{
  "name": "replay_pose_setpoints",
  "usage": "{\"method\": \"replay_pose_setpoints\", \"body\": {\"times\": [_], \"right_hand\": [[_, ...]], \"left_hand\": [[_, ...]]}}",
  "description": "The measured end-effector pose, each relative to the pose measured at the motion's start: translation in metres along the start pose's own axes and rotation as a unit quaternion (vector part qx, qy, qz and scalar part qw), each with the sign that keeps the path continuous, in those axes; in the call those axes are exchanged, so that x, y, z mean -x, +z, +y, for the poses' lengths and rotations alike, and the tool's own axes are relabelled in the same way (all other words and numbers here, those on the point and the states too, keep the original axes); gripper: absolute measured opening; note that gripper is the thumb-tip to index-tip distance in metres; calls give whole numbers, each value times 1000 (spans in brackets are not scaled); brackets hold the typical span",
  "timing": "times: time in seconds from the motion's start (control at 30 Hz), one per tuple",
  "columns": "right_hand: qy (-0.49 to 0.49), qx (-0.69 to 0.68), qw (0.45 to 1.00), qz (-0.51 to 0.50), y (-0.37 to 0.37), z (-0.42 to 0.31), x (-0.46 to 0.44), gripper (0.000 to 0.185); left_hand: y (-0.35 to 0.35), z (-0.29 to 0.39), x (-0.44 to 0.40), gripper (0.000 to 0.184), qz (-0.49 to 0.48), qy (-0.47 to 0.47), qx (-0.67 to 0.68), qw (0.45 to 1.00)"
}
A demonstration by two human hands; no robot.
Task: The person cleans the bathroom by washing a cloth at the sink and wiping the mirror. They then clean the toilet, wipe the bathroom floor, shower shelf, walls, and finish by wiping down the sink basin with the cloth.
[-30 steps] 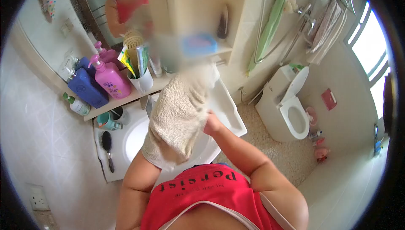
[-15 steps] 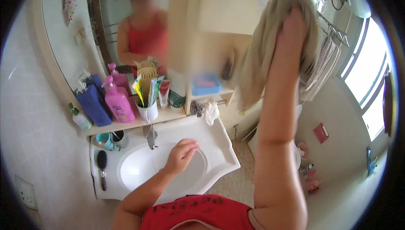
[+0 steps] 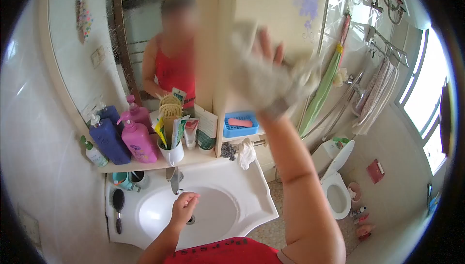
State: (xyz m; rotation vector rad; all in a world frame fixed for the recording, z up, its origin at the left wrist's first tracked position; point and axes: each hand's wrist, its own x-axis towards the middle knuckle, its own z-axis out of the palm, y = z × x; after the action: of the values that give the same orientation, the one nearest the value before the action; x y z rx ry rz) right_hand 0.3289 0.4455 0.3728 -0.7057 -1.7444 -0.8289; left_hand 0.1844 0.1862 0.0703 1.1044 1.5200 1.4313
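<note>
Raised in front of the cabinet, my right hand point(image 3: 272, 50) holds a beige cloth point(image 3: 271, 86) that is wrapped around the palm and wrist. The finger ends show above the blurred cloth. Over the white sink basin point(image 3: 147, 215), my left hand point(image 3: 184, 207) has its fingers curled together, with nothing visible in them. The metal faucet point(image 3: 175, 181) stands just behind that hand. A white cup point(image 3: 172, 154) with tubes in it is on the shelf beyond the faucet.
Pink pump bottles point(image 3: 139, 141) and blue bottles point(image 3: 110, 141) line the shelf under the mirror point(image 3: 140, 36). A black hairbrush point(image 3: 118, 206) lies at the sink's left. Right of my right arm are a green umbrella point(image 3: 323, 90), hanging towels point(image 3: 375, 92) and a toilet point(image 3: 335, 194).
The cloth first covered my left forearm, then went up to the right in my right hand. It has since moved left, in front of the cabinet. My left hand came free and shifted slightly left.
</note>
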Motion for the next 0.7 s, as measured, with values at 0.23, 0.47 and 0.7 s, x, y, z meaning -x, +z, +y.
{"method": "replay_pose_setpoints", "body": {"times": [0.23, 0.47, 0.7], "right_hand": [[37, 86, 979, 183, 27, 91, -53, 40], [73, 319, 944, 46, -27, 140, -197, 36], [183, -131, 969, 105, 16, 106, 6, 23]], "left_hand": [[-14, -6, 3, 14, 0, -27, -6, 1000], [-44, -7, 38, 13, 81, -56, 59, 993], [-59, -39, 72, 14, 118, -129, 114, 978]]}}
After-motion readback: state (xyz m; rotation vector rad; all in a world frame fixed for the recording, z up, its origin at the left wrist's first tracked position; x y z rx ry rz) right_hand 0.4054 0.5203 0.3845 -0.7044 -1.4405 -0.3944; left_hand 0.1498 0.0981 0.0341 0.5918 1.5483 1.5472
